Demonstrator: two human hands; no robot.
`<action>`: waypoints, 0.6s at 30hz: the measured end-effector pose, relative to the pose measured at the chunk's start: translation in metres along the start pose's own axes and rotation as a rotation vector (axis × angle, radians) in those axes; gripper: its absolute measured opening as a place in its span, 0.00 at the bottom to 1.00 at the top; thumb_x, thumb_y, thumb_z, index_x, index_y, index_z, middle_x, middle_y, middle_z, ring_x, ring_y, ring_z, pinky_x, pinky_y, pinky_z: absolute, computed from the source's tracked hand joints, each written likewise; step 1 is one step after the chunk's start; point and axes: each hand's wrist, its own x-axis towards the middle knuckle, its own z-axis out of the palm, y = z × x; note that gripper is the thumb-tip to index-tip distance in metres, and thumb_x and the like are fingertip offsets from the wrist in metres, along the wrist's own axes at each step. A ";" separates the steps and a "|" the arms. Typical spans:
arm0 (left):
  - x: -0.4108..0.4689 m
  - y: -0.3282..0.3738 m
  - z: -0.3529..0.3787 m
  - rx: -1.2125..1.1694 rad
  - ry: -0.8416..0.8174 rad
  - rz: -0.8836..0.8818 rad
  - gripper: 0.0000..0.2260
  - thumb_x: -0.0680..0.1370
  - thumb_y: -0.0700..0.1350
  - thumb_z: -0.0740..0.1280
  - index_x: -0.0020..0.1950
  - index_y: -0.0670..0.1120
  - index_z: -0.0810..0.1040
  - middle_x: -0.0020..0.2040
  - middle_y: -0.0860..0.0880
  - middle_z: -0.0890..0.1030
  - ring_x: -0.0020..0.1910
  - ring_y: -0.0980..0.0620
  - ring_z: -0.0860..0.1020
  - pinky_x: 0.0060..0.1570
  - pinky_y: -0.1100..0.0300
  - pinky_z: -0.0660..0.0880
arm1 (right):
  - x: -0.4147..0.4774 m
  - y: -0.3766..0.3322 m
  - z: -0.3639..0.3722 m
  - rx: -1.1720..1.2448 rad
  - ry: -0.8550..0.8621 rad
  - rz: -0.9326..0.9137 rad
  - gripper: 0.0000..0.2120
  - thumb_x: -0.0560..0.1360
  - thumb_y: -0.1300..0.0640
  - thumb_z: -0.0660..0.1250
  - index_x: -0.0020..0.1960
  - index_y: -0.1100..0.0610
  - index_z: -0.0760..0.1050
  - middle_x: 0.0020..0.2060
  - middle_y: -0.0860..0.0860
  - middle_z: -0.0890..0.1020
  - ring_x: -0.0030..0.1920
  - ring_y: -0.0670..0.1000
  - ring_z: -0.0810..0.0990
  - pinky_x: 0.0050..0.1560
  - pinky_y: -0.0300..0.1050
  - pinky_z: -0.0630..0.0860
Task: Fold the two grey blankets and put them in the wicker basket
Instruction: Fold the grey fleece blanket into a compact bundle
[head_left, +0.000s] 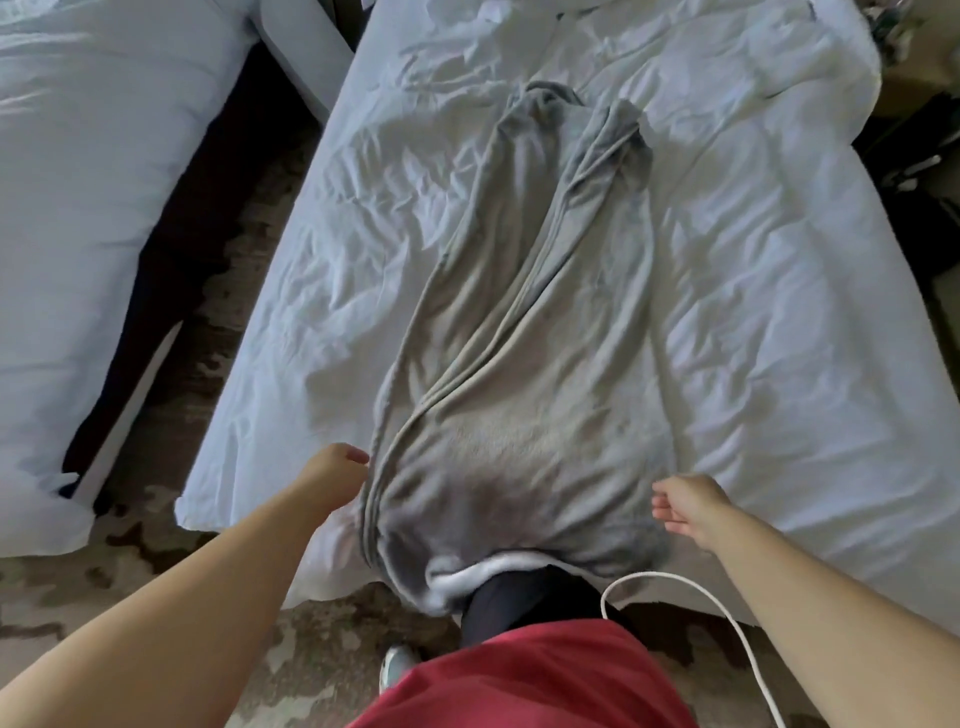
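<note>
Both arms flank the grey blanket (509, 364): left hand (337, 470) at its edge, grip unclear; right hand (685, 506) loose, empty.

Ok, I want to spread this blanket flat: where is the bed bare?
The crumpled white bed sheet is bare either side of the bunched grey fleece blanket: wide on its right, narrower on its left. The middle strip is crowded.

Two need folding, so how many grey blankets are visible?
1: the grey blanket lies bunched lengthwise on the bed ahead; another may be hidden in its folds.
</note>
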 end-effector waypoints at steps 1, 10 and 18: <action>0.009 0.012 0.002 -0.036 0.003 0.008 0.09 0.67 0.41 0.67 0.47 0.42 0.79 0.45 0.38 0.79 0.47 0.40 0.78 0.45 0.51 0.73 | 0.008 -0.020 0.008 -0.014 -0.040 -0.032 0.09 0.77 0.63 0.61 0.38 0.58 0.71 0.32 0.55 0.75 0.31 0.51 0.74 0.35 0.41 0.68; 0.087 0.092 0.035 0.048 0.165 0.071 0.12 0.76 0.40 0.63 0.57 0.47 0.81 0.52 0.45 0.83 0.52 0.45 0.79 0.50 0.59 0.72 | 0.069 -0.195 0.105 -0.063 -0.302 -0.259 0.09 0.78 0.62 0.61 0.39 0.54 0.72 0.29 0.52 0.75 0.20 0.45 0.73 0.20 0.33 0.65; 0.130 0.104 0.070 0.134 0.144 -0.046 0.16 0.76 0.51 0.67 0.62 0.50 0.77 0.55 0.50 0.81 0.56 0.49 0.78 0.48 0.64 0.69 | 0.102 -0.238 0.185 -0.040 -0.343 -0.204 0.09 0.76 0.58 0.63 0.53 0.61 0.76 0.42 0.56 0.79 0.41 0.55 0.80 0.39 0.49 0.80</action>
